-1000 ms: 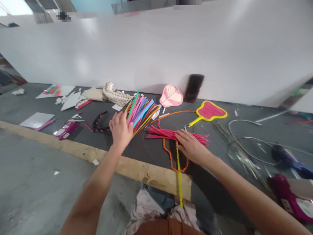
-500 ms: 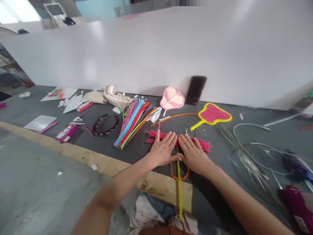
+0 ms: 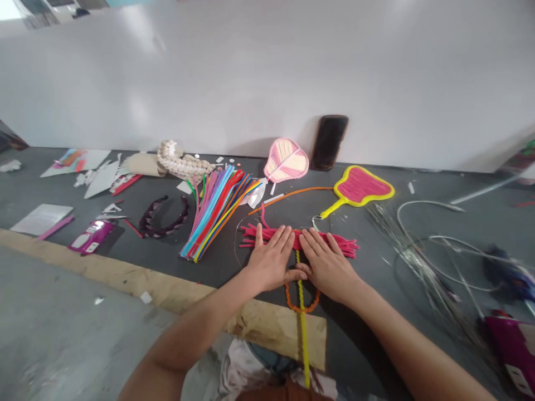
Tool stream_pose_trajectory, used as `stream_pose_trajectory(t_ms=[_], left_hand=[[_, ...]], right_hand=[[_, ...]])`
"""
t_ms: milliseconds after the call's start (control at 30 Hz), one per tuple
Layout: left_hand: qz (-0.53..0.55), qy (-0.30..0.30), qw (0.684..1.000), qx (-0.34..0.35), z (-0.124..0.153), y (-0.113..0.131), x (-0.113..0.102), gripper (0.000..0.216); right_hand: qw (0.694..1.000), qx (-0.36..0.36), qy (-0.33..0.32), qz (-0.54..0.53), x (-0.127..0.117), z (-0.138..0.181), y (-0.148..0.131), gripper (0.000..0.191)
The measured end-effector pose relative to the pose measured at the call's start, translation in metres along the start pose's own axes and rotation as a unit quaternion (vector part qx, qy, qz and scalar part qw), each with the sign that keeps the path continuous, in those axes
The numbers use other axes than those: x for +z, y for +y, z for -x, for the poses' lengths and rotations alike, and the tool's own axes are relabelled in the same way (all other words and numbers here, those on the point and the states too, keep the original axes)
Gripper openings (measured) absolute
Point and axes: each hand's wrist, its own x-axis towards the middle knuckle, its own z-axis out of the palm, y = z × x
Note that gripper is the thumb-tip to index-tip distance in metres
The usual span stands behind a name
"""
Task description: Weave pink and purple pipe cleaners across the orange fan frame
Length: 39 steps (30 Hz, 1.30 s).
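Note:
My left hand point(image 3: 271, 259) and my right hand point(image 3: 328, 260) lie flat side by side, thumbs touching, fingers stretched over a bundle of pink pipe cleaners point(image 3: 346, 245). Its loose ends stick out on both sides of my hands. From under the bundle a yellow twisted stem point(image 3: 304, 345) runs down past the table edge towards me. An orange twisted loop point(image 3: 292, 303) crosses that stem just below my thumbs; its upper part is hidden by my hands. Beyond my fingers lies a pink fan-shaped piece with a yellow border and handle point(image 3: 363, 187).
Left are multicoloured pipe cleaners point(image 3: 221, 211), a dark braided headband point(image 3: 164, 217) and a purple packet point(image 3: 91, 238). A phone point(image 3: 330, 142) leans against the white partition point(image 3: 234, 72) beside a pale pink fan shape point(image 3: 286, 160). Thin wires point(image 3: 418, 267) spread at the right.
My view has tilted down and shifted slightly, so things on the table appear moved left. Both hands stay flat on the pink pipe cleaners.

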Motion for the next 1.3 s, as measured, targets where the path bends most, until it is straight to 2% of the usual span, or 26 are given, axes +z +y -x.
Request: stream_pose_trajectory(t_ms=[167, 367, 467, 533, 600, 667, 767, 867, 933, 1033, 1233, 1300], left_hand=[[0.012, -0.026, 1.000, -0.007, -0.002, 0.002, -0.004, 0.093], [0.011, -0.014, 1.000, -0.006, -0.002, 0.002, -0.006, 0.084], [0.020, 0.008, 1.000, 0.010, -0.001, -0.002, -0.013, 0.075], [0.019, 0.045, 0.999, 0.005, 0.001, -0.008, -0.021, 0.064], [0.007, 0.092, 0.995, -0.041, 0.006, -0.021, -0.029, 0.050], [-0.015, 0.134, 0.984, -0.116, 0.013, -0.040, -0.039, 0.039], [-0.054, 0.169, 0.955, -0.237, 0.028, -0.077, -0.050, 0.037], [-0.061, 0.145, 0.919, -0.360, 0.048, -0.110, -0.055, 0.045], [-0.052, 0.122, 0.907, -0.400, 0.059, -0.121, -0.052, 0.046], [-0.040, 0.103, 0.913, -0.392, 0.068, -0.118, -0.041, 0.045], [-0.049, 0.087, 0.935, -0.341, 0.068, -0.079, -0.019, 0.053], [-0.055, 0.086, 0.940, -0.325, 0.068, -0.070, -0.014, 0.054]], right_hand=[[1.000, 0.002, -0.015, -0.002, -0.003, -0.001, -0.001, 0.057], [1.000, 0.010, -0.014, -0.011, -0.003, -0.002, -0.002, 0.058], [1.000, 0.011, -0.016, -0.010, -0.004, -0.003, -0.003, 0.058], [1.000, 0.014, -0.018, -0.008, -0.005, -0.004, -0.004, 0.060], [1.000, 0.019, -0.022, -0.006, -0.005, -0.004, -0.005, 0.062], [0.999, 0.023, -0.030, -0.007, -0.005, -0.005, -0.005, 0.063], [0.999, 0.016, -0.044, -0.011, -0.006, -0.005, -0.002, 0.063], [0.998, -0.002, -0.051, -0.023, -0.010, -0.008, 0.003, 0.059], [0.998, -0.014, -0.042, -0.034, -0.015, -0.012, 0.006, 0.055], [0.997, -0.045, -0.018, -0.057, -0.026, -0.025, 0.006, 0.049], [0.971, -0.138, 0.030, -0.193, -0.039, -0.074, -0.021, 0.042], [0.955, -0.112, 0.009, -0.273, -0.039, -0.093, -0.034, 0.039]])
